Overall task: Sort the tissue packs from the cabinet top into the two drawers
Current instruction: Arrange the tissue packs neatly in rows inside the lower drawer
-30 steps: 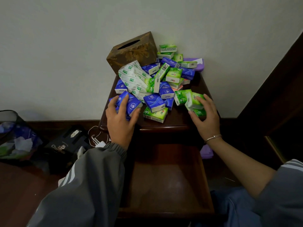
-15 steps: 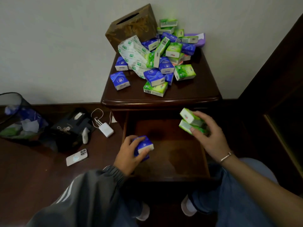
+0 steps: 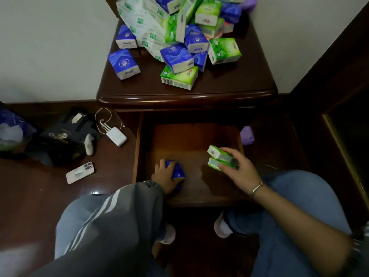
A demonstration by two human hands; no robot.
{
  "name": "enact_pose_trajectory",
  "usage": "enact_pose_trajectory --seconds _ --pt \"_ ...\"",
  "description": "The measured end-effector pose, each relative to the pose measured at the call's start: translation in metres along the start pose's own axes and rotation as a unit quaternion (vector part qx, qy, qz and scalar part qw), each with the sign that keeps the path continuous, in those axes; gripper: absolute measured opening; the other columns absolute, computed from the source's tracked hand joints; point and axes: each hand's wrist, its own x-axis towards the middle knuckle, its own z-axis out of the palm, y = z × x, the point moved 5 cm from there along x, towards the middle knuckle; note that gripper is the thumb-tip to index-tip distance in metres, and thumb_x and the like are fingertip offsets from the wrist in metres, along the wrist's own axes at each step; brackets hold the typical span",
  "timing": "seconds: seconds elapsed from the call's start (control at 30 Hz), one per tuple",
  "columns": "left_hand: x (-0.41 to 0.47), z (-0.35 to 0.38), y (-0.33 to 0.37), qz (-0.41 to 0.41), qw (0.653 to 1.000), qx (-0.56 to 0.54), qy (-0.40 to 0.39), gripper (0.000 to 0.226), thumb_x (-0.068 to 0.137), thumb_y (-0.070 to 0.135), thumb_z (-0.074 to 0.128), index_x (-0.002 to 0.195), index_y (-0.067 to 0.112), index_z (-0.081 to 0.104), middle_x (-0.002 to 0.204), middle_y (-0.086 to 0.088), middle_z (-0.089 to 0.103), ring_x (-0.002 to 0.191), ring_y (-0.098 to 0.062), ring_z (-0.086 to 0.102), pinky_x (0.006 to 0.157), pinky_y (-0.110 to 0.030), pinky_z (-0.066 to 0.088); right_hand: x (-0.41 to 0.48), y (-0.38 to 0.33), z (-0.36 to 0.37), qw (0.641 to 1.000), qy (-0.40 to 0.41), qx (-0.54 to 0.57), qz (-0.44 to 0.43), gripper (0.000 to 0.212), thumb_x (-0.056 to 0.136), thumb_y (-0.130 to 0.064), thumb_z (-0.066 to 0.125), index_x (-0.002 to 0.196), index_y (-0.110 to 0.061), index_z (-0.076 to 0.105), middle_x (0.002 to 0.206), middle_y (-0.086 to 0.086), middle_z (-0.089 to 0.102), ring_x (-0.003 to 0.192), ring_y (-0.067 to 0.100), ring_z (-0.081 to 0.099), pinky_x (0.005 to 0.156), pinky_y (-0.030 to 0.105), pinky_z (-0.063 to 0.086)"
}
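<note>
While we are looking down into the open drawer (image 3: 191,136), our left hand (image 3: 163,178) is curling round a blue tissue pack (image 3: 176,169) low in the drawer's front left part, though we cannot tell whether the pack is touching the drawer floor. Our right hand (image 3: 239,170), wearing a thin bracelet (image 3: 256,188) at the wrist, is gripping two green tissue packs (image 3: 218,154) stacked one on the other, holding them over the drawer's right side, near its right wall. Above the drawer, more tissue packs are lying on the cabinet top (image 3: 229,82). A jumbled pile (image 3: 195,39) of blue and green packs is crowding the back by the wall, with a larger white-and-green wrapper (image 3: 139,21) lying in it. A single blue pack (image 3: 123,63) is sitting apart at the left, and a green pack (image 3: 179,77) with its barcode showing is lying nearest the front edge. On the dark wooden floor left of the cabinet, a phone (image 3: 80,172) is lying with its cameras up, near a white charger block (image 3: 116,136) with a coiled cable and a black box (image 3: 60,136). A small purple object (image 3: 247,134) is sitting just right of the drawer.
</note>
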Motion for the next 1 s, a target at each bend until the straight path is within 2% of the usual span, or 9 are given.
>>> enact_pose_trajectory --seconds 0.1,0.2,0.27,0.4,0.53,0.63,0.77,0.9,1.0 --pt "0.001 0.004 -0.011 0.016 0.999 -0.037 -0.033 0.082 0.082 0.032 0.072 0.149 0.018 0.025 0.144 -0.013 0.022 0.133 -0.034 0.031 0.111 -0.042 0.032 0.005 0.004 0.000 1.000 -0.002 0.006 0.012 0.045 0.083 -0.015 0.068 0.125 -0.026 0.055 0.127 -0.001 0.056 0.113 0.013 0.055 0.093 0.029 0.049" --pt "0.006 -0.017 -0.022 0.038 0.994 -0.105 -0.005 0.088 0.075 0.018 0.079 0.145 0.004 0.029 0.137 -0.017 0.026 0.128 -0.032 0.039 0.112 -0.031 0.030 0.010 0.004 0.003 1.000 -0.005 0.026 0.016 0.045 0.083 -0.013 0.068 0.124 -0.025 0.056 0.125 0.000 0.057 0.112 0.014 0.056 0.094 0.030 0.049" --pt "0.010 -0.032 -0.030 0.061 0.994 -0.092 -0.002 0.082 0.071 0.014 0.080 0.138 -0.001 0.035 0.135 -0.017 0.027 0.124 -0.030 0.041 0.107 -0.022 0.027 0.013 0.004 0.004 0.999 -0.008 0.037 0.018 0.045 0.083 -0.012 0.067 0.125 -0.022 0.055 0.125 0.002 0.057 0.112 0.015 0.056 0.094 0.031 0.049" --pt "0.008 -0.037 -0.039 0.117 0.990 0.015 -0.076 0.065 0.077 0.002 0.064 0.136 0.003 0.037 0.136 -0.016 0.025 0.119 -0.033 0.047 0.101 -0.022 0.034 0.014 0.005 0.005 0.999 -0.012 0.030 0.026 0.045 0.084 -0.013 0.066 0.127 -0.020 0.054 0.126 0.002 0.056 0.111 0.013 0.055 0.091 0.027 0.048" --pt "0.002 -0.020 -0.034 0.147 0.961 0.137 -0.189 0.069 0.084 0.003 0.055 0.146 0.016 0.026 0.149 -0.016 0.010 0.123 -0.038 0.048 0.102 -0.031 0.042 0.015 0.007 0.006 0.999 -0.013 0.029 0.034 0.045 0.085 -0.012 0.066 0.128 -0.021 0.054 0.125 0.000 0.054 0.108 0.009 0.053 0.083 0.014 0.046" --pt "-0.003 -0.008 -0.028 0.146 0.947 0.107 -0.266 0.074 0.083 -0.004 0.051 0.147 0.023 0.026 0.153 -0.009 0.015 0.133 -0.033 0.038 0.106 -0.030 0.038 0.016 0.008 0.006 0.999 -0.011 0.028 0.038 0.046 0.085 -0.012 0.065 0.128 -0.020 0.053 0.124 -0.002 0.053 0.107 0.008 0.052 0.079 0.009 0.045" --pt "-0.004 -0.007 -0.026 0.088 0.960 -0.019 -0.264 0.077 0.088 0.004 0.055 0.150 0.032 0.019 0.150 -0.004 0.036 0.135 -0.021 0.039 0.103 -0.026 0.040 0.016 0.010 0.005 0.999 -0.013 0.030 0.041 0.046 0.085 -0.012 0.065 0.128 -0.021 0.053 0.122 -0.004 0.052 0.105 0.005 0.052 0.074 0.003 0.045" --pt "0.006 -0.003 -0.029 0.084 0.962 0.072 -0.250 0.063 0.089 0.012 0.061 0.146 0.012 0.032 0.148 -0.010 0.040 0.133 -0.022 0.041 0.110 -0.028 0.033 0.017 0.011 0.007 0.998 -0.017 0.037 0.041 0.046 0.085 -0.011 0.066 0.128 -0.021 0.053 0.123 -0.004 0.052 0.108 0.008 0.053 0.077 0.007 0.046" --pt "0.009 0.002 -0.023 0.087 0.949 0.100 -0.285 0.066 0.089 0.014 0.062 0.147 0.012 0.031 0.150 -0.011 0.035 0.136 -0.024 0.035 0.110 -0.028 0.029 0.017 0.011 0.008 0.999 -0.016 0.029 0.038 0.046 0.084 -0.012 0.066 0.127 -0.022 0.054 0.123 -0.004 0.053 0.104 0.004 0.052 0.078 0.007 0.044"
